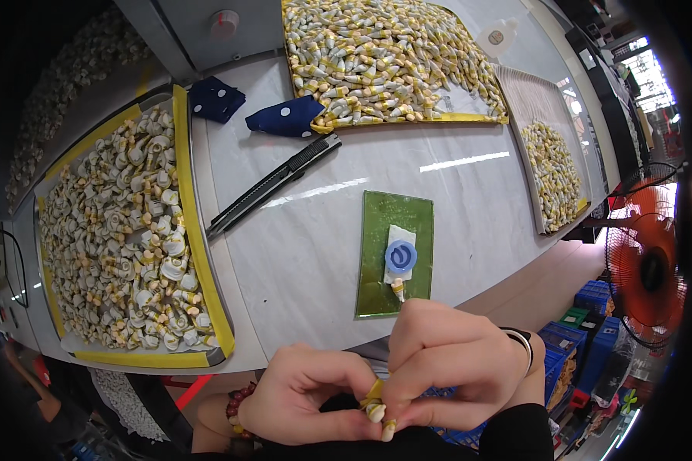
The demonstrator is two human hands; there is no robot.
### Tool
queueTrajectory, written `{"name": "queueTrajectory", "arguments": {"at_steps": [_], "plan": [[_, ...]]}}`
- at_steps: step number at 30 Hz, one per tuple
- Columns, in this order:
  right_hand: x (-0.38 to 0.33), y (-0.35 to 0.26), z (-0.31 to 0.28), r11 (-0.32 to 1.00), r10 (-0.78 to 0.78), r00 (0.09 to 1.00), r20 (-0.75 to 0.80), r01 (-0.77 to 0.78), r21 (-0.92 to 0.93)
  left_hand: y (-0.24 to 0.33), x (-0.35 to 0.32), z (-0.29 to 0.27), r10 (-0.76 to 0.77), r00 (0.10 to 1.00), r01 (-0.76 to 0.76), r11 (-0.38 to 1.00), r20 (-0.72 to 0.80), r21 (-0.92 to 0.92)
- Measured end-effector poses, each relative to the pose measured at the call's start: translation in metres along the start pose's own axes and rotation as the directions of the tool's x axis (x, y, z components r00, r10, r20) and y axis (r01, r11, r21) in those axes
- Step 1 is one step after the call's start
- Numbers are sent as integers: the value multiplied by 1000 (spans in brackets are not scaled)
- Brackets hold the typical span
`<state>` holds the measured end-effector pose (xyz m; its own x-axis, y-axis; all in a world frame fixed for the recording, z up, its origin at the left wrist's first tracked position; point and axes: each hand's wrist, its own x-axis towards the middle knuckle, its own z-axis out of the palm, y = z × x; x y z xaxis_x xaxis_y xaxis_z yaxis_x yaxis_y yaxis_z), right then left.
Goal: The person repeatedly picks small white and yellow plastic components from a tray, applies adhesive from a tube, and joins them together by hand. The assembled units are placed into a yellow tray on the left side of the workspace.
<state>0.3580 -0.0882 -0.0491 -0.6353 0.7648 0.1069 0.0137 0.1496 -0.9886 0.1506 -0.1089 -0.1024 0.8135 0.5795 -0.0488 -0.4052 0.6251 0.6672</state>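
Ample table [300, 261] opens before me between the yellow-edged tray [197, 230] and green mat [373, 246]. Just off the near table edge, fingers curled, my left hand [304, 396] pinches a small yellow-and-white piece [375, 412] between thumb and forefinger; my right hand [446, 365] pinches a second piece [389, 431] beside it.

A glossy, marble-like tabletop [300, 261] bears a shiny green plate [375, 265] with a matt, rubbery-looking blue disc [401, 257]. Left lies a ridged, plastic-looking knife [277, 183]; beyond, soft-looking navy cloth [281, 118]. Nearest, small pieces [375, 412] look smooth, faintly shiny.
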Motion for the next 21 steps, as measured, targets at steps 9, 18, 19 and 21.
{"name": "queueTrajectory", "arguments": {"at_steps": [9,18,19,21], "plan": [[-3,4,4,999,11,998,-55,-9,39,4,1,5,96,992,-99,994,-81,-38],[-7,16,8,978,-60,993,-106,80,194,-2,2,5,134,988,-139,988,-77,-61],[-8,16,8,979,-49,994,-97,67,192,-3,2,5,141,987,-146,987,-71,-62],[-6,14,7,980,-46,994,-95,63,190,-3,3,2,138,989,-142,987,-53,-81]]}}
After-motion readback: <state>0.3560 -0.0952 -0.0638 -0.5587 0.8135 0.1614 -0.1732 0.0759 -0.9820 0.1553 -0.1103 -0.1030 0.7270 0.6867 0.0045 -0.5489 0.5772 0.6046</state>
